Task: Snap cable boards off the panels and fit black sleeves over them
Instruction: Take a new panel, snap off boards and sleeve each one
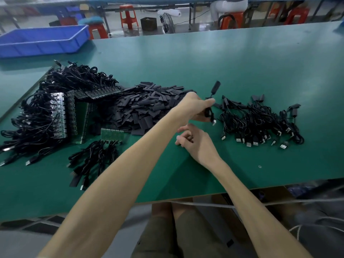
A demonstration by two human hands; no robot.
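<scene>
My left hand (195, 107) reaches across the green table (242, 67) and grips a coiled black cable (209, 113). The cable's sleeved board end (216, 85) sticks up above the hand, and its USB plug (214, 122) hangs below. My right hand (195, 141) rests low on the table with fingers loosely curled and nothing in it. A heap of flat black sleeves (147, 107) lies just left of my left hand. Green panels with cables (61, 116) are stacked at the far left. A small panel strip (111, 134) lies near the sleeves.
A pile of sleeved cables (260, 121) spreads to the right of my hands. A smaller cable bundle (93, 161) lies front left. A blue plastic bin (42, 40) stands at the back left. Red stools (128, 15) and a fan stand beyond the table.
</scene>
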